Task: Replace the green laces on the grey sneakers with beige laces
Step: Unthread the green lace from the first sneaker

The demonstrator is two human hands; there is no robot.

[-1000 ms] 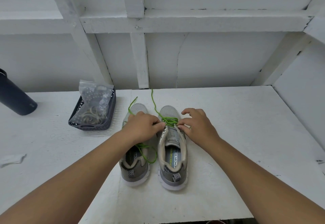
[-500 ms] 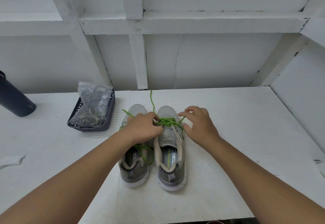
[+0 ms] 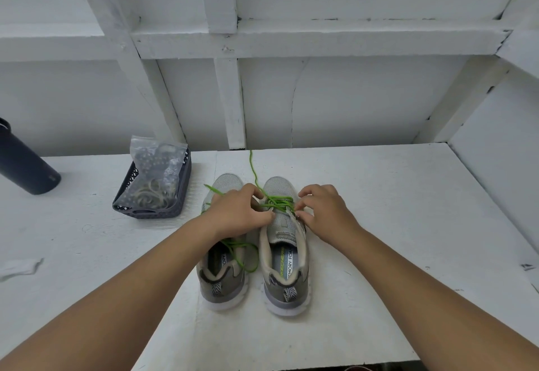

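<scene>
Step in hand: unlacing the right-hand grey sneaker [image 3: 284,242] — green lace [image 3: 277,203] is loosened and bunched over the lower eyelets near the toe, upper eyelets look bare already. Left hand [image 3: 237,216] is curled over the inner side of that shoe, fingertips at the lace crossings; looks like it pinches a strand, but the exact contact is hidden by the knuckles. Right hand [image 3: 323,213] has fingers bent in at the outer eyelet row, apparently pinching the lace there. One free lace end trails away across the white table [image 3: 379,195] toward the back wall.

Left-hand sneaker [image 3: 224,254] sits just beside it, touching or nearly so, w/ its own green lace [image 3: 240,254] lying loose over the tongue and collar — partly undone, can't tell how far.

Next move, my guess: pull remaining crossings out of the last eyelets, one side at a time, other hand steadying the shoe. Beige laces prob. in the clear bag [image 3: 157,172] in the dark basket [image 3: 151,211], well to the left — contents unclear.

Text: insoles read "MEMORY FOAM" (partly cut off) plus a yellow-green brand word, too blurred to read. Dark bottle [image 3: 26,163] at far left, no legible label.
</scene>
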